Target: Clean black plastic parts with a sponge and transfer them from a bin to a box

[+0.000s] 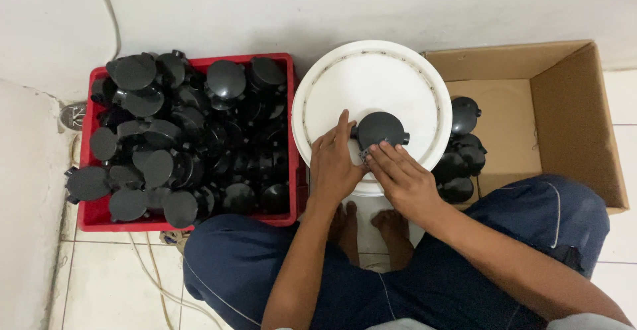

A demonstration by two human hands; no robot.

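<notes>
Hands are meeting over a round white plastic bucket lid [371, 71] lying at the middle of the view. On that lid, toward its six o'clock edge, a dark grey round plastic junction box [379, 128] with short stubby outlets is sitting. The left hand [334, 162] is resting at the box's eight o'clock, fingers together and stretched flat, tips touching the box's side. The right hand [398, 176] is lying at the box's six o'clock, fingers [385, 159] close together and pressing on a small grey piece at the box's lower edge; what that piece is, possibly a screw or clip, is too small to tell. Neither hand is closing around the box.

At nine o'clock from the lid, a red rectangular plastic crate [286, 137] is standing on the tiled floor, heaped with many dark round boxes of the same kind. At three o'clock, an open brown cardboard carton [570, 104] is holding a few more such boxes [461, 151] in its near left corner. At six o'clock, the person's bare feet [368, 227] are showing between knees in dark blue trousers [232, 264].
</notes>
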